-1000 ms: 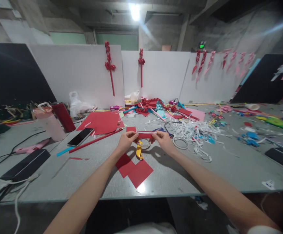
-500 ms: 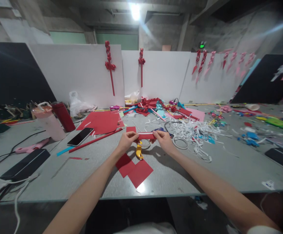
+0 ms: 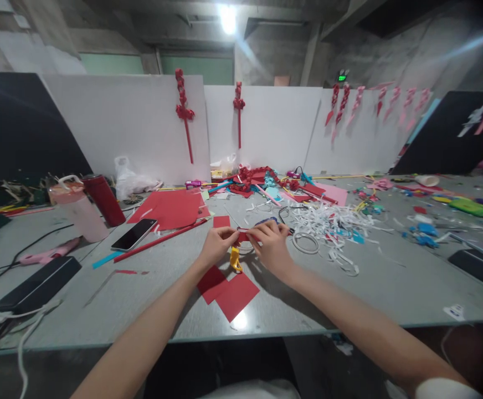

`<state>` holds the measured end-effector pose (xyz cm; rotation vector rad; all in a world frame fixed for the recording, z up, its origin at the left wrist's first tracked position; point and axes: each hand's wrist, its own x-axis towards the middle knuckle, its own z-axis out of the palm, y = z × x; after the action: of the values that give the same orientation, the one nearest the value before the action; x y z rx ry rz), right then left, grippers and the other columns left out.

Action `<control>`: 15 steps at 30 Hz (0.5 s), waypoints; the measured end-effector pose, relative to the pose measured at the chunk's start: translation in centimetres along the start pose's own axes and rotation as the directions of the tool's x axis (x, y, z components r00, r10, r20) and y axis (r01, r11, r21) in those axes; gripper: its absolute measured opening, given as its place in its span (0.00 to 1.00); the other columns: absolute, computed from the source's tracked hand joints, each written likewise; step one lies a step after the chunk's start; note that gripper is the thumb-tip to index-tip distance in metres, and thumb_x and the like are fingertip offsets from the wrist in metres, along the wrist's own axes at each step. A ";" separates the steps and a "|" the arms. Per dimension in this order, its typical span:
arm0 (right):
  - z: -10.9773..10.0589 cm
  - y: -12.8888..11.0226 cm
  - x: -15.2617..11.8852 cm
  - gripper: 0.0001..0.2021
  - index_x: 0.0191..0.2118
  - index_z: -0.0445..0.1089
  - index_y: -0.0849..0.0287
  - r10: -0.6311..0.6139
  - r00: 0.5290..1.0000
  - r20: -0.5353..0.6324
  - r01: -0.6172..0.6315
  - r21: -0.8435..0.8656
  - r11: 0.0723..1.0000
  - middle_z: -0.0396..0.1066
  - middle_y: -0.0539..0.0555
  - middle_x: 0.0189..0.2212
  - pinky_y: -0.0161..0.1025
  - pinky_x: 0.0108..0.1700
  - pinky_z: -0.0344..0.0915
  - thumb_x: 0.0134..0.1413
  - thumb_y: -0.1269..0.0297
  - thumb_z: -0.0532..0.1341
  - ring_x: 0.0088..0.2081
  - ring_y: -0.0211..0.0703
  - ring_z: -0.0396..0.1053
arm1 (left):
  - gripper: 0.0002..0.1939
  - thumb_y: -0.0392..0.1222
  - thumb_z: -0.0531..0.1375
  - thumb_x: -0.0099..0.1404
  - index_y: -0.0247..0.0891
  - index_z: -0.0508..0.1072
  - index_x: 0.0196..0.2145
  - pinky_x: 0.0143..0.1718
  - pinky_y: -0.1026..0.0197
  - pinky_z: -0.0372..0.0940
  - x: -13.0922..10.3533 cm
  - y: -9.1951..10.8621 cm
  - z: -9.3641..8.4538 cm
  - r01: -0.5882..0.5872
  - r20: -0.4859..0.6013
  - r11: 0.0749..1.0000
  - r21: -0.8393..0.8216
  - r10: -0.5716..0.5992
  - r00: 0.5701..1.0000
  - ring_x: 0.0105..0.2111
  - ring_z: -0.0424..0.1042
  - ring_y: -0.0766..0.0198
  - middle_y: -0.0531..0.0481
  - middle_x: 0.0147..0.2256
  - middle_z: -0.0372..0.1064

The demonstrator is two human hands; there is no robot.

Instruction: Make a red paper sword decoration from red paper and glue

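A narrow red paper strip (image 3: 243, 236) is stretched between my two hands above the table. My left hand (image 3: 220, 244) pinches its left end between thumb and fingers. Over the right part lies my right hand (image 3: 271, 244), its fingers closed on the strip and hiding much of it. Just below the strip is a yellow-handled tool (image 3: 235, 259), whose other parts are covered. Two overlapping red paper squares (image 3: 237, 296) lie nearer to me. Another piece of red paper (image 3: 221, 221) shows behind my left hand.
To the left are a phone (image 3: 134, 235), a red rod (image 3: 160, 241), a pink bottle (image 3: 79, 213), a red flask (image 3: 105, 200) and a pink glue gun (image 3: 50, 254). White paper shreds (image 3: 328, 221) and a white ring (image 3: 306, 243) lie right. Red paper chains (image 3: 184, 113) hang on the white panel.
My right hand has shifted left along the strip and turned over it, so its fingers now cover more of it. My left hand keeps its pinch on the left end.
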<state>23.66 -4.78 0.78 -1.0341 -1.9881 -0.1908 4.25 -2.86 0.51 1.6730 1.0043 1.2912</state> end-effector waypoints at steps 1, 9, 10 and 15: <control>0.0 0.0 0.0 0.08 0.45 0.77 0.50 -0.001 1.000 0.016 0.001 -0.018 1.000 0.78 0.54 0.41 0.56 0.55 0.54 0.69 0.62 0.60 0.48 0.53 0.67 | 0.16 0.51 0.64 0.65 0.33 0.79 0.30 0.31 0.63 0.70 -0.1 0.1 0.1 -0.013 0.005 1.000 0.018 0.013 1.000 0.26 0.76 0.61 0.46 0.25 0.77; 0.9 1.1 -0.1 0.07 0.43 0.78 0.55 0.027 0.998 0.064 -0.040 0.214 0.976 0.80 0.54 0.38 0.47 0.47 0.65 0.67 0.66 0.61 0.40 0.50 0.71 | 0.16 0.49 0.62 0.68 0.33 0.81 0.37 0.31 0.64 0.67 -0.2 -0.7 0.4 -0.118 0.079 0.977 0.175 0.106 0.991 0.30 0.76 0.61 0.45 0.31 0.80; 0.9 1.1 -0.1 0.06 0.42 0.78 0.55 0.031 0.998 0.062 -0.044 0.226 0.973 0.80 0.54 0.38 0.47 0.47 0.65 0.67 0.66 0.62 0.40 0.49 0.72 | 0.15 0.48 0.61 0.69 0.33 0.81 0.37 0.32 0.64 0.66 -0.2 -0.8 0.4 -0.150 0.084 0.965 0.215 0.135 0.987 0.30 0.76 0.62 0.45 0.31 0.80; 0.5 0.8 0.0 0.05 0.41 0.78 0.55 0.024 0.998 0.052 -0.037 0.253 0.967 0.80 0.53 0.37 0.47 0.46 0.66 0.66 0.68 0.63 0.39 0.49 0.72 | 0.11 0.42 0.59 0.71 0.35 0.81 0.41 0.36 0.63 0.67 -0.2 -0.8 0.1 -0.342 0.176 0.881 0.327 0.299 0.938 0.33 0.77 0.62 0.45 0.35 0.80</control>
<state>23.95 -4.03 0.29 -0.9095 -1.9775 0.1056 4.25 -2.80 -0.34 2.2457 0.9534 1.2476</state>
